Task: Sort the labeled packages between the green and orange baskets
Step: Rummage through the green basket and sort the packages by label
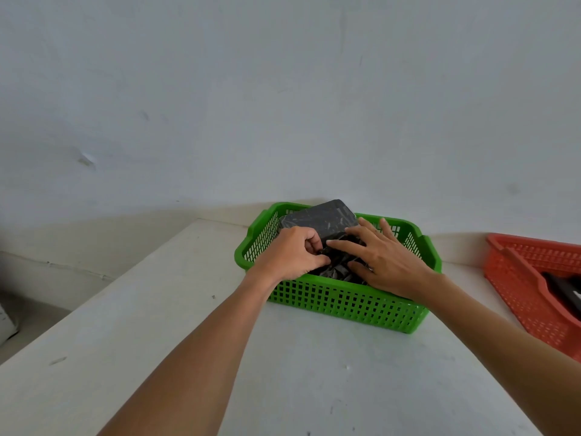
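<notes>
A green basket [342, 302] stands on the white table, holding several black-wrapped packages. The top package [320, 218] is tilted up against the far wall of the basket. My left hand [290, 254] is closed on the near edge of that package's wrapping. My right hand [386, 259] lies with fingers spread over the wrapping beside it, fingertips touching the same package. Any labels are hidden. At the right edge sits an orange basket [518, 278] with a dark package [566, 289] partly visible inside.
The white table [157, 357] ends at a left edge, with floor below it. A pale wall rises right behind both baskets. The two baskets stand about a hand's width apart.
</notes>
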A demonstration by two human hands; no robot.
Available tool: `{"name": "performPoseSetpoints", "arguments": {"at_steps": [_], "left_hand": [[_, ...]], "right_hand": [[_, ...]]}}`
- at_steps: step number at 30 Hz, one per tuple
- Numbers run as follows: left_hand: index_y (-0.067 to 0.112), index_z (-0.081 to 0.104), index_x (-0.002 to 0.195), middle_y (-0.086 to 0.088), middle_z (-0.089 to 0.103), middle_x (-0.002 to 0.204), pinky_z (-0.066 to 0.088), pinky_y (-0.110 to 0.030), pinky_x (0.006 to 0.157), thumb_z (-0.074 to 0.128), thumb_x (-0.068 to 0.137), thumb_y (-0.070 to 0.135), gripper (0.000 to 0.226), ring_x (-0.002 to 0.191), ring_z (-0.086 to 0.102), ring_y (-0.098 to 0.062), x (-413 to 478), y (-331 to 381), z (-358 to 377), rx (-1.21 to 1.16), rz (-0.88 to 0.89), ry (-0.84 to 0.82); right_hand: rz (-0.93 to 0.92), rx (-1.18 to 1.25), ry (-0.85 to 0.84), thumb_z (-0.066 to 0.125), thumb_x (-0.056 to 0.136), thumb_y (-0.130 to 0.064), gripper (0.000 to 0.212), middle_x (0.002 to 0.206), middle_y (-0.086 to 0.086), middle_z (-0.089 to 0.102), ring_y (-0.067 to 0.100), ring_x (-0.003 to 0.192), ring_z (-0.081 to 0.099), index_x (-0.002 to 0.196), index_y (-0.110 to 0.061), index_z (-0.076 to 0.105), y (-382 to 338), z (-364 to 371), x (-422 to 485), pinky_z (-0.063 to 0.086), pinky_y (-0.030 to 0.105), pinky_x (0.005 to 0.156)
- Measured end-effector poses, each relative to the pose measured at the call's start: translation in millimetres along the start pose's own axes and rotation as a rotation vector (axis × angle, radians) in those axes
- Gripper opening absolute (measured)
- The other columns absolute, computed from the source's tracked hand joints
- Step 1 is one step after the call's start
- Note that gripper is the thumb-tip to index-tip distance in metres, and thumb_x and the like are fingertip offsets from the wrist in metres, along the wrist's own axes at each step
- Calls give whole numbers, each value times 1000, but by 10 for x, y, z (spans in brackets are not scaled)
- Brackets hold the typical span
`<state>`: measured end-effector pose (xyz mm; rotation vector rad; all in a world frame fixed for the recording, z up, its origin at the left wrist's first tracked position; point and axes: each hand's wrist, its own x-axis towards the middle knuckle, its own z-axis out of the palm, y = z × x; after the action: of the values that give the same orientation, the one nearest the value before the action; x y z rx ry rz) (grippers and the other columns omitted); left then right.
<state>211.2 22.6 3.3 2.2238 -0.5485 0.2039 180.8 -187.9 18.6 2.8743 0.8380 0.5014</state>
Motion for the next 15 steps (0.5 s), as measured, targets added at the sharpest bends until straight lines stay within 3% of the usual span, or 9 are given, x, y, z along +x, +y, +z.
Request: {"name": "performPoseSetpoints", "arguments": {"at_steps": [5, 8, 15], "left_hand": [[31, 66, 78, 9, 67, 74, 48, -13, 57, 77, 75, 23, 15, 63, 61, 2, -2, 22, -4, -34, 8, -26], [26, 68, 82, 8, 68, 73, 45, -9, 54, 73, 79, 16, 12, 62, 63, 3, -9, 27, -6, -45, 12, -28], [25, 68, 80, 8, 68, 72, 44, -12, 53, 70, 81, 15, 10, 62, 62, -1, -22, 32, -7, -17, 6, -9]], "right_hand": [[72, 49, -21, 46, 89, -44, 47, 124, 1, 48, 23, 119, 46, 134, -33, 40, -22, -10, 8, 28, 40, 107], [67, 69, 3, 48, 87, -43, 41, 117, 1, 51, 22, 111, 50, 126, -31, 42, -49, -9, 34, 34, 37, 102], [36, 161, 11, 51, 91, -35, 34, 125, 3, 51, 20, 113, 49, 123, -26, 55, -70, -34, 20, 34, 39, 102]]}}
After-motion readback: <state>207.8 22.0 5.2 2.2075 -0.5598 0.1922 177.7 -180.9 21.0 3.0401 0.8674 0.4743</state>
